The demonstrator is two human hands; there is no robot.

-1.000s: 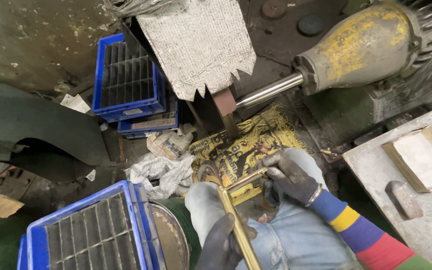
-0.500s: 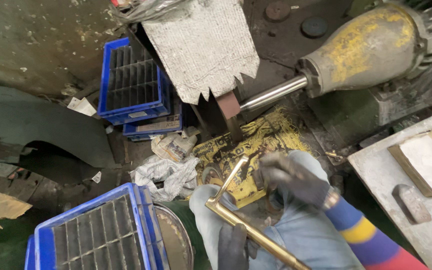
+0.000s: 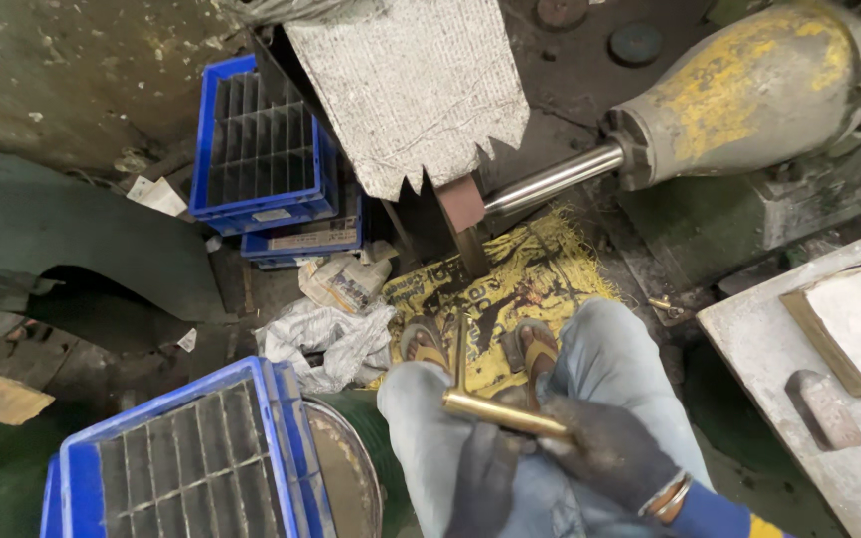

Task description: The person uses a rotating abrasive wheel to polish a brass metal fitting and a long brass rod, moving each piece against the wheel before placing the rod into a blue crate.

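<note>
Over my lap I hold a T-shaped brass part (image 3: 485,403) with both gloved hands. My right hand (image 3: 610,453), in a dark glove, grips the thick brass rod from the right. Below it, my left hand (image 3: 485,483), also dark-gloved, holds the rod from underneath. The thin stem of the part points up toward the brown buffing wheel (image 3: 462,204), which sits on a steel shaft (image 3: 550,179) of the yellow-grey motor (image 3: 759,95). My knees in light blue jeans (image 3: 610,349) lie under the hands, and my sandalled feet rest on a yellow mat (image 3: 510,284).
A blue divided crate (image 3: 186,463) stands at lower left beside a round metal tin (image 3: 346,473). Another blue crate (image 3: 261,149) is stacked further back. Crumpled paper (image 3: 326,334) lies on the floor. A grey bench (image 3: 809,399) with a block (image 3: 859,319) is at right.
The brass part has swung from pointing down-right to lying nearly level over my lap. Both hands have dropped lower and nearer to me.
</note>
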